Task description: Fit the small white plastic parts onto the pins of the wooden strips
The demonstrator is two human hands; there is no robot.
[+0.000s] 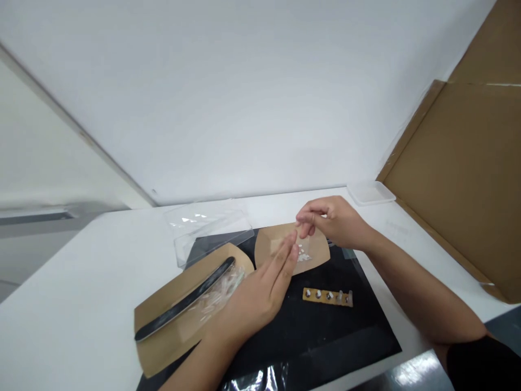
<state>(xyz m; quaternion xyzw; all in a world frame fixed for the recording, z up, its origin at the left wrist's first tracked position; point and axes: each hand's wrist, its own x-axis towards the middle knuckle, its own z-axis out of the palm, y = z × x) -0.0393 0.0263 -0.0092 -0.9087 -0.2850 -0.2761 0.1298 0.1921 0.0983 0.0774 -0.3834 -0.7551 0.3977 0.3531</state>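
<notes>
My left hand (264, 290) reaches over the near side of the right paper tray (266, 247), its fingers long and pressed together. Its thumb and whatever it may hold are hidden. Just beyond its fingertips, my right hand (336, 222) is closed in a pinch above the same tray; what is between those fingertips is too small to name. Small white pieces (303, 255) lie in that tray. To the left, a longer paper tray (158, 355) holds thin clear plastic pieces (220, 293) and a black strip (185, 301), partly behind my left hand.
A yellow strip (323, 296) with small white bits and clear tubes lies on the black mat (325, 331). Clear plastic lids or boxes (211, 231) stand at the back left. A shallow clear container (370, 193) sits by the cardboard (459, 184) on the right.
</notes>
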